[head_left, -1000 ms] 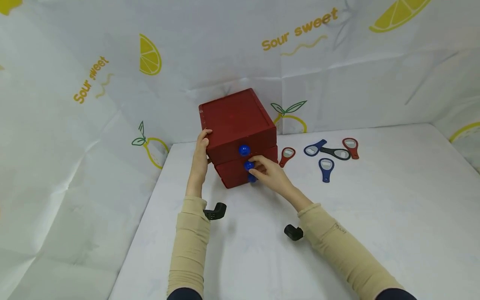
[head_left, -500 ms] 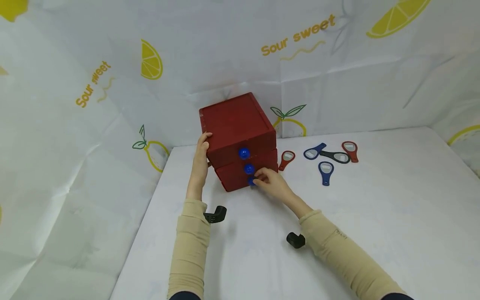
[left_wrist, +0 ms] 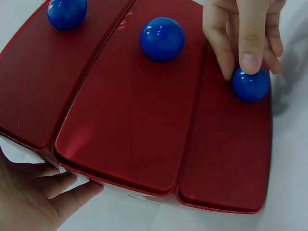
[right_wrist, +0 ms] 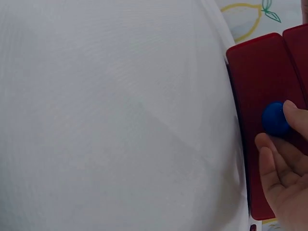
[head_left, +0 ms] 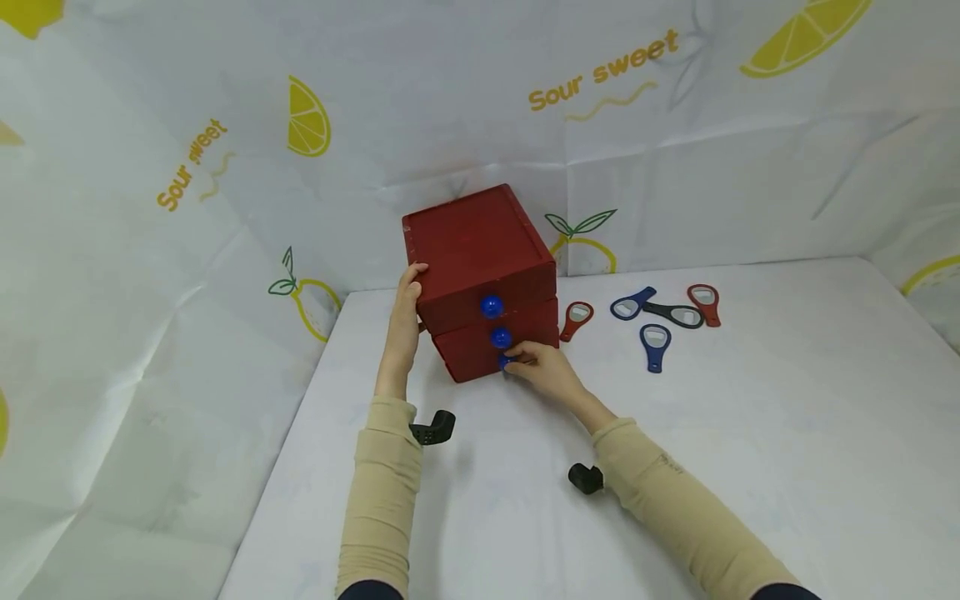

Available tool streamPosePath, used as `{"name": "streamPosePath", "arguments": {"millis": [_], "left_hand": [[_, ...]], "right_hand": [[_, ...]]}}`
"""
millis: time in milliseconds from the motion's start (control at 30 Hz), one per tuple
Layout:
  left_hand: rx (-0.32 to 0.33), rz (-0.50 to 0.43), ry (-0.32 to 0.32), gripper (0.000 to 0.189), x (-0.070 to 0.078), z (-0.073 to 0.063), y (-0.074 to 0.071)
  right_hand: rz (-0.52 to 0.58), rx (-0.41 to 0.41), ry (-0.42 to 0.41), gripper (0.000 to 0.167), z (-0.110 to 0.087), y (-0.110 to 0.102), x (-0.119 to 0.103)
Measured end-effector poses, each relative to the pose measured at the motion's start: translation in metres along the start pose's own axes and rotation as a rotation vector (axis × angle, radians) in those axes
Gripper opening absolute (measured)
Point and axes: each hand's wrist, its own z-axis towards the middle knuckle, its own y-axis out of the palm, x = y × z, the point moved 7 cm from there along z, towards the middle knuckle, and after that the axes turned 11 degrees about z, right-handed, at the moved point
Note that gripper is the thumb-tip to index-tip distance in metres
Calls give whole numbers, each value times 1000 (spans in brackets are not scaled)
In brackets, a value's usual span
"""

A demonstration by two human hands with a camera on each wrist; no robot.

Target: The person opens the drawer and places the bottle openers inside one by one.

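A red three-drawer box (head_left: pixel 474 237) stands at the back of the white table, with a round blue knob on each drawer front. My left hand (head_left: pixel 403 323) rests along its left side, fingers extended and fingertips by the top edge. In the left wrist view those fingers (left_wrist: pixel 72 197) lie against the side wall. With thumb and fingers, my right hand (head_left: pixel 551 372) pinches the bottom drawer's knob (left_wrist: pixel 251 87). The middle knob (left_wrist: pixel 162 39) and the top knob (left_wrist: pixel 67 13) are untouched. All the drawers look closed.
Several bottle openers lie to the right of the box: a red one (head_left: pixel 577 321) close beside it, a blue one (head_left: pixel 656 346) nearer the front, and a black one (head_left: pixel 678 315) between another blue and another red. A white printed sheet (head_left: pixel 450 100) hangs behind.
My right hand has moved down from the middle knob to the bottom one and now pinches it. The left hand has stayed on the box's side.
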Motion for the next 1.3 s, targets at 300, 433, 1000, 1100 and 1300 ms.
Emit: {"name": "streamPosePath", "arguments": {"millis": [300, 433, 1000, 1100, 1300], "left_hand": [[-3, 9, 13, 44, 1, 0, 0], [-1, 1, 12, 43, 2, 2, 0], [2, 16, 2, 44, 1, 1, -1], [4, 14, 0, 44, 2, 1, -1], [8, 6, -4, 43, 1, 1, -1]], "right_hand": [[-68, 28, 3, 22, -14, -3, 2], [-65, 26, -8, 22, -23, -5, 0], [-87, -32, 20, 23, -55, -6, 1], [-87, -35, 14, 23, -59, -6, 0], [-88, -52, 0, 22, -69, -6, -2]]}}
